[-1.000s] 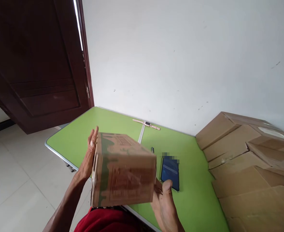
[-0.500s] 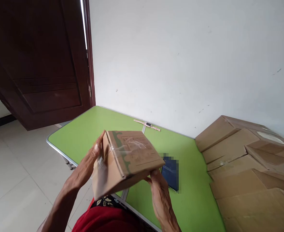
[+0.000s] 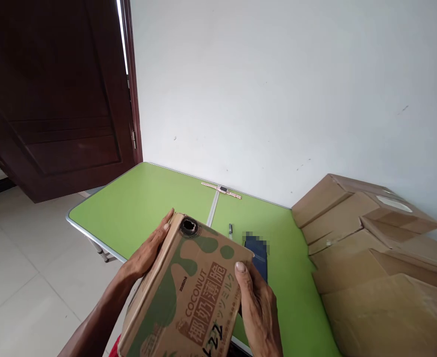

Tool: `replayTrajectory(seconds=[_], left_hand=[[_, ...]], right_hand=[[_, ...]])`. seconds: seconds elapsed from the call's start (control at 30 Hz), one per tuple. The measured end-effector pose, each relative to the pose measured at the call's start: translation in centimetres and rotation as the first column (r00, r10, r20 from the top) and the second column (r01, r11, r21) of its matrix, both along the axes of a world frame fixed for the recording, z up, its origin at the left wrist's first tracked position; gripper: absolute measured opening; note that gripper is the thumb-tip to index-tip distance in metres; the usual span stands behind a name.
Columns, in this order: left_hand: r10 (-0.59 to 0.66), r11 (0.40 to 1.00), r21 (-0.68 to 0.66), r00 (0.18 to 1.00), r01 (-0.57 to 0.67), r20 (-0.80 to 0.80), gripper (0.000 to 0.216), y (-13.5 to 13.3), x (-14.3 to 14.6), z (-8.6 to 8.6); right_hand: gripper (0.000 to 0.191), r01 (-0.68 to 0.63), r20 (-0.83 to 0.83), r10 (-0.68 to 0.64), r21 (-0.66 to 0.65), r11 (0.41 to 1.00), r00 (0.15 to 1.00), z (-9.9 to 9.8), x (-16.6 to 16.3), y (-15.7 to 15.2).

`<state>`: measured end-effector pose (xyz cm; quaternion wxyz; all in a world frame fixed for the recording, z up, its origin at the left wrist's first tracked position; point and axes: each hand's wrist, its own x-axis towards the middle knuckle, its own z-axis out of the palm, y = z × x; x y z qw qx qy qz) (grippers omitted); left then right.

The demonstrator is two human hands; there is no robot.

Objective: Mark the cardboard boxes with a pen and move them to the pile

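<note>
A brown cardboard box (image 3: 192, 277) with green blotches and the printed word COCONUT is held tilted above the near edge of the table, in front of my body. Near its top corner is a dark round hole. My left hand (image 3: 149, 250) presses flat along its left side, fingers pointing up. On the opposite side my right hand (image 3: 257, 302) grips the edge, thumb on the printed face and fingers behind, hidden. Just beyond the box lie a dark blue flat object (image 3: 258, 255), partly pixelated, and a small grey object (image 3: 231, 231).
A green folding table (image 3: 140, 203) stands against the white wall. By its back edge lies a pink-strapped watch (image 3: 223, 189). Several cardboard boxes (image 3: 367, 248) are piled at the right. A dark red door (image 3: 62, 99) is at the left, above the tiled floor (image 3: 21, 263).
The box has been turned so its printed face with the hole now points up at me. My right hand has moved from beneath it to its right edge. The small grey object has come into view.
</note>
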<state>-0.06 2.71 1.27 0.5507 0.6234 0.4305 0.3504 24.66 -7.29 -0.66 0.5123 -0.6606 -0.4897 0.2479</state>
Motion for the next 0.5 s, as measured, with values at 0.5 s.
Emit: replayTrajectory(seconds=[0.5], left_hand=[[-0.186,0.978,-0.094,0.983,0.186,0.008,0.087,-0.7,3.1,-2.0]], right_hand=[[0.073,0.161,0.305,-0.161,0.025,0.987,0.939,2.9,3.2,-0.1]])
